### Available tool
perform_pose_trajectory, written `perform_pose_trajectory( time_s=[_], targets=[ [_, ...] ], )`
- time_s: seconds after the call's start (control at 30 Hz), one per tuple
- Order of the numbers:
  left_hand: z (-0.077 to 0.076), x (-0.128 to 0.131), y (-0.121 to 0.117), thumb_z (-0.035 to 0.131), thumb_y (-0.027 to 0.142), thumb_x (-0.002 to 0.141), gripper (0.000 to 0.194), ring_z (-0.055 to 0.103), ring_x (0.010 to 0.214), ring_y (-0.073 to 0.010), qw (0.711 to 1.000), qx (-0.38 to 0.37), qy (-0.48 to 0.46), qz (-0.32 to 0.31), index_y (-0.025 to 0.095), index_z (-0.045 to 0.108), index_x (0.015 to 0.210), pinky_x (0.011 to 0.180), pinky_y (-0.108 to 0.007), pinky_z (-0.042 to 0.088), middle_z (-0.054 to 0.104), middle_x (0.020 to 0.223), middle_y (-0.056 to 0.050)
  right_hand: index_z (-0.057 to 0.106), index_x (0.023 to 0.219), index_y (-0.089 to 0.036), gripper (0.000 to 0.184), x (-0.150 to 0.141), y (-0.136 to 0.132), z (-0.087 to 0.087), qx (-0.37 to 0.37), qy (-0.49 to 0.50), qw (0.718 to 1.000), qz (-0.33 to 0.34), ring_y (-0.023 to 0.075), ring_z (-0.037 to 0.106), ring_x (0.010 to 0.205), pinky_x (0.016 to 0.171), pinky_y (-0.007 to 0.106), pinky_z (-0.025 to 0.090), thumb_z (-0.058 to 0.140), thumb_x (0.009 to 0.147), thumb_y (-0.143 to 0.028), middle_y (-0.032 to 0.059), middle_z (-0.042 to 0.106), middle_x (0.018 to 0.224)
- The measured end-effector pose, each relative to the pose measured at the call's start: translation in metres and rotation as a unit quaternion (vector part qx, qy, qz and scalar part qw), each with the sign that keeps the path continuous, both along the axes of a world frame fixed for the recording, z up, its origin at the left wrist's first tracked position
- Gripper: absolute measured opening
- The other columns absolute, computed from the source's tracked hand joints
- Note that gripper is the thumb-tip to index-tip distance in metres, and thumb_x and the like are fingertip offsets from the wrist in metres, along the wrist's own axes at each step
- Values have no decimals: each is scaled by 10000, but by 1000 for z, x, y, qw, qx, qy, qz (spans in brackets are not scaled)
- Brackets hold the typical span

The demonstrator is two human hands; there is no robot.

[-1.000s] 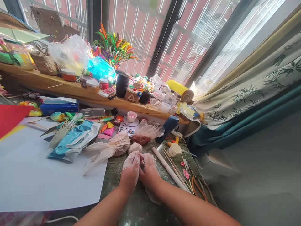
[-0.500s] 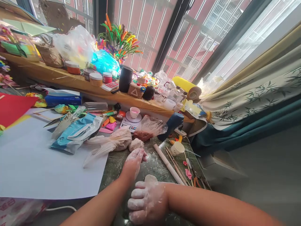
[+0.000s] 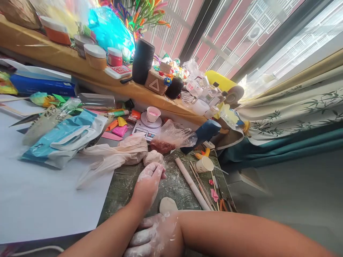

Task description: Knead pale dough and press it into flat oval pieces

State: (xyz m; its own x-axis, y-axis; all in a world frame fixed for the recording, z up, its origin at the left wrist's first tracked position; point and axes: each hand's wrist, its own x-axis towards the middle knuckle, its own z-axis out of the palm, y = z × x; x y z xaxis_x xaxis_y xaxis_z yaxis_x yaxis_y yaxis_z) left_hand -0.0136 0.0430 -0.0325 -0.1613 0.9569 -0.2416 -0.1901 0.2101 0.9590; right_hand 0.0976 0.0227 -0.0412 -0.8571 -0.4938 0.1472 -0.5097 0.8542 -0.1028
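Observation:
My left hand point(image 3: 148, 182) is dusted white and rests on the dark green table point(image 3: 125, 185), its fingers curled together; whatever is inside them is hidden. My right hand point(image 3: 154, 236), also floury, lies low at the frame's bottom edge. It crosses under my left forearm with fingers stretched flat toward the left. A small flat disc of pale dough point(image 3: 167, 205) lies between the two hands. A lump of dough point(image 3: 153, 157) sits just beyond my left hand. A wooden rolling stick point(image 3: 192, 184) lies to the right.
A white sheet point(image 3: 40, 192) with blue packets point(image 3: 61, 137) covers the left. Beyond the dough lie a crumpled glove point(image 3: 115, 157), a bag of red paste point(image 3: 171, 139), a scale with a pink cup point(image 3: 150, 123) and a paper cup point(image 3: 204, 165). A cluttered shelf point(image 3: 80, 67) runs behind.
My hands were joined over the dough; my right hand has since drawn back toward me and to the left, leaving the flat disc on the table. The view has tilted down.

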Motion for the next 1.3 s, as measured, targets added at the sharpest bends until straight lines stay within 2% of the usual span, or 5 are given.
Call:
perform_pose_trajectory(
  time_s=[0.3, 0.47, 0.63, 0.9, 1.3],
  targets=[
    [1, 0, 0, 488, 449, 903, 280, 673, 783, -203, 995, 45, 69, -63, 227, 632, 812, 786, -320, 525, 690, 772, -10, 626, 868, -287, 206, 30, -9, 15, -92, 77, 952, -282, 193, 619, 802, 843, 378, 488, 630, 883, -493, 10, 705, 914],
    [2, 0, -6, 478, 413, 948, 252, 676, 853, -211, 979, 113, 135, -99, 226, 619, 857, 838, -327, 510, 693, 833, -17, 566, 1119, -244, 194, 90, -15, 30, -249, 252, 666, -656, 242, 600, 1039, 935, 428, 482, 456, 988, -335, 91, 616, 1105],
    [16, 5, -25, 502, 373, 955, 206, 634, 961, -229, 911, 236, 307, -146, 238, 657, 950, 912, -352, 477, 701, 964, -39, 545, 1066, -237, 205, 115, -36, -3, -348, 389, 432, -736, 207, 582, 842, 807, 370, 516, 382, 1031, -357, 45, 574, 944],
    [35, 89, -24, 487, 241, 939, 205, 643, 831, -276, 677, 268, 578, -369, 195, 682, 897, 784, -386, 462, 707, 885, -105, 496, 1259, -243, 264, 115, -53, -20, -339, 449, 506, -654, 243, 581, 1092, 972, 444, 502, 422, 1015, -308, 106, 561, 1205],
    [-3, 121, -23, 360, 277, 1021, 302, 568, 950, -268, 686, 247, 583, -359, 239, 630, 1150, 895, -425, 439, 649, 1101, -87, 510, 1219, -264, 226, 124, -45, -10, -519, 466, 411, -587, 219, 592, 1000, 936, 438, 501, 458, 1021, -362, 65, 583, 1088]
  ],
)
